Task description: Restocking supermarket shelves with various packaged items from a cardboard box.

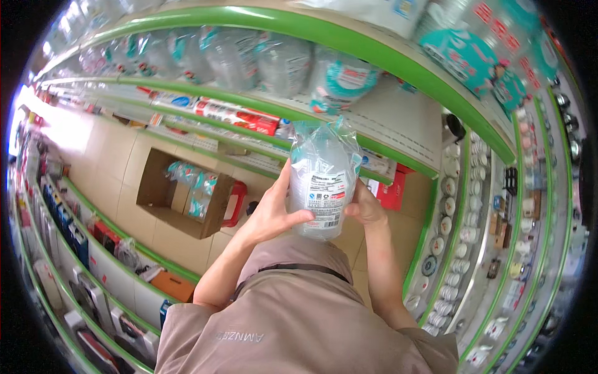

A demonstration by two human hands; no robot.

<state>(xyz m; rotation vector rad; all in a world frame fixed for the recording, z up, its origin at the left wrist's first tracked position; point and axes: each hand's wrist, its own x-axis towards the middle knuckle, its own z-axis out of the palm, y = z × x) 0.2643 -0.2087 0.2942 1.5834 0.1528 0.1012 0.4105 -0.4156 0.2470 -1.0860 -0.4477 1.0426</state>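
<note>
Between my two hands I hold a clear plastic bag of stacked transparent plastic cups (322, 187), upright in front of my waist. A white printed label faces me, and the teal-marked top of the bag is crumpled. My left hand (275, 205) grips its left side, thumb across the lower label. On the right side my right hand (366, 203) presses, its fingers partly hidden behind the pack. Beyond, similar bagged cups (282, 63) stand in a row on a green-edged shelf (397, 121). The rightmost bag (345, 82) there leans over, teal print showing.
An open cardboard box (163, 205) with several teal-marked packs (201, 182) sits on the tiled floor to the left, beside a red plastic object (237, 203). Boxed rolls (238, 117) lie on a lower shelf. Crockery shelves (446, 224) rise at right; more shelving (100, 262) stands at left.
</note>
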